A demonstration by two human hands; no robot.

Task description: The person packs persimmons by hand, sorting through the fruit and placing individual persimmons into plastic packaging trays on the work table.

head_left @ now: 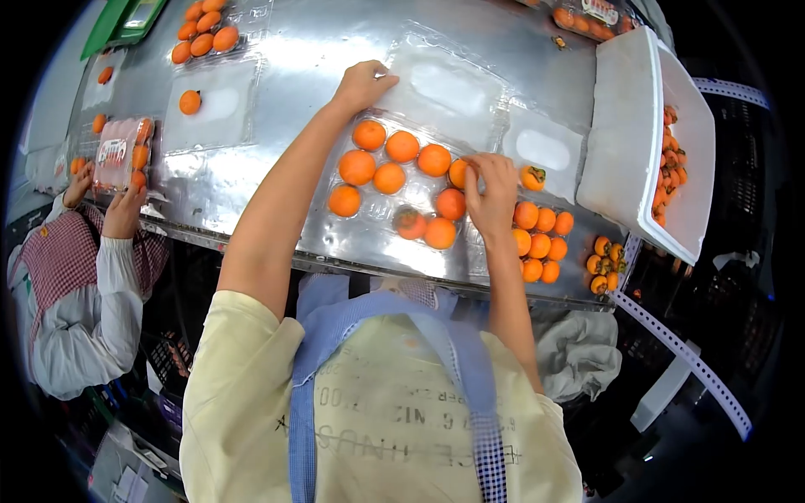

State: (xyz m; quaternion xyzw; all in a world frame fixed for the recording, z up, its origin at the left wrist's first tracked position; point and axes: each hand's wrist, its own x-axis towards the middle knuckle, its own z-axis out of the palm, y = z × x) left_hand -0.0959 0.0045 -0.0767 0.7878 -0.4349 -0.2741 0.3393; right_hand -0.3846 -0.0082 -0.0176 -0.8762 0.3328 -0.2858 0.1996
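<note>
Several orange fruits (pixel 357 168) sit in an open clear plastic tray on the metal table. The tray's clear lid (pixel 449 88) lies spread out beyond it. At the lid's left corner, my left hand (pixel 365 86) is closed, with its fingertips pinched on the edge. My right hand (pixel 493 186) is at the tray's right side, thumb and fingers against an orange fruit (pixel 459 173) that they partly cover. Near the tray's front, one fruit (pixel 409 223) shows its dull calyx upward.
A white foam box (pixel 616 126) holding more fruit stands at the right. Filled trays (pixel 541 243) and loose fruits (pixel 605 264) lie near the right front edge. At the left, a co-worker's hands hold a packed tray (pixel 122 155). A green tray (pixel 126 21) is at the top left.
</note>
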